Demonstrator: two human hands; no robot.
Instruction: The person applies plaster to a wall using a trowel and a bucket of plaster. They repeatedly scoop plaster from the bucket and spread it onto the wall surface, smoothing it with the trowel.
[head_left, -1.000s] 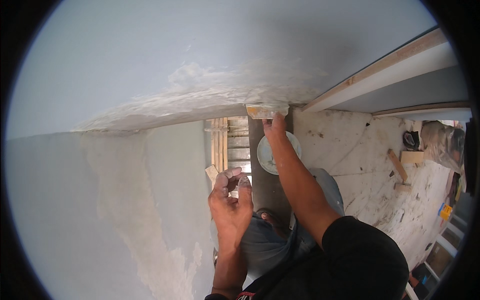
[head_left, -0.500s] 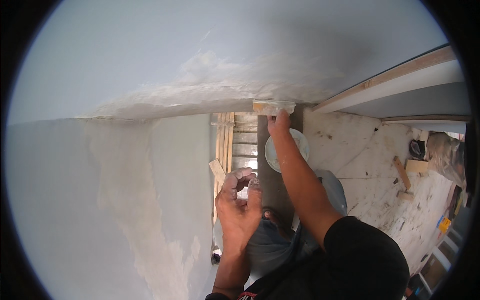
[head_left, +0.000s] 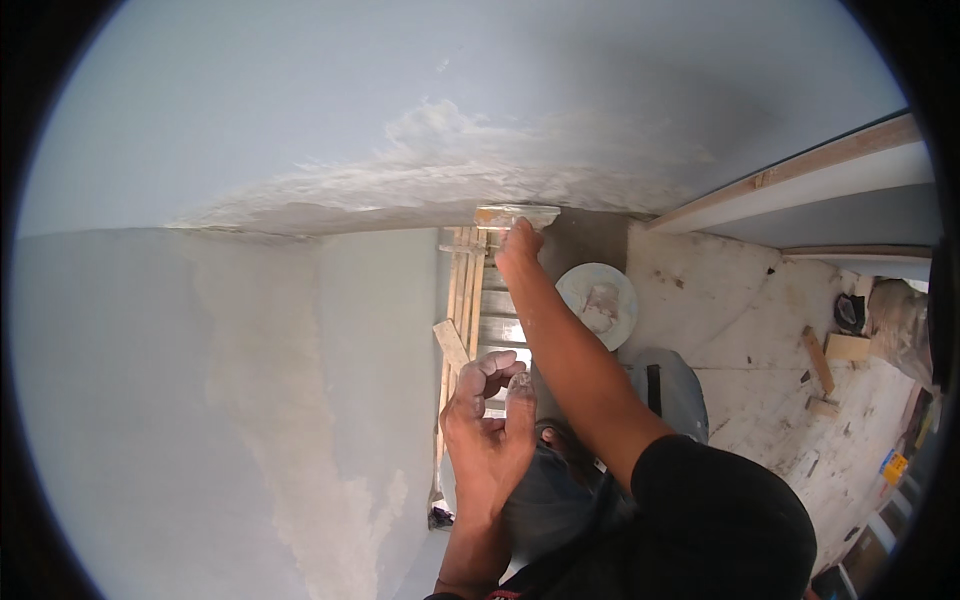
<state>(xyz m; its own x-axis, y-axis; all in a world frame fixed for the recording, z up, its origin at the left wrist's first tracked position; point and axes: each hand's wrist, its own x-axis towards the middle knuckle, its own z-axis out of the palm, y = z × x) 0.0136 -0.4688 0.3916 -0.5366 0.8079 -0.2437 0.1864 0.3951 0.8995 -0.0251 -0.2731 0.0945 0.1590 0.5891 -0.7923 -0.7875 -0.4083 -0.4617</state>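
My right hand (head_left: 520, 245) is wrapped round a wide putty knife (head_left: 515, 214), whose blade lies at the lower edge of the far wall (head_left: 590, 90). Above the blade runs a rough, pale patch of filler (head_left: 400, 180). Lower and nearer, my left hand (head_left: 490, 415) hangs in the air with curled fingers and the thumb apart, nothing visible in it. Both hands are smudged with white. To the right of my right forearm, a round white bucket (head_left: 597, 300) holds pale paste.
Long wooden strips (head_left: 465, 290) stand beside the left wall (head_left: 110, 400), which has a beige patch. A ledge with wooden trim (head_left: 790, 170) juts out at right. Wood offcuts (head_left: 817, 360) and a plastic-wrapped bundle (head_left: 898, 320) lie on the stained white floor (head_left: 720, 310).
My right hand has slid left along the wall edge with the putty knife. My left hand keeps its curled pose. The whole view has shifted slightly.
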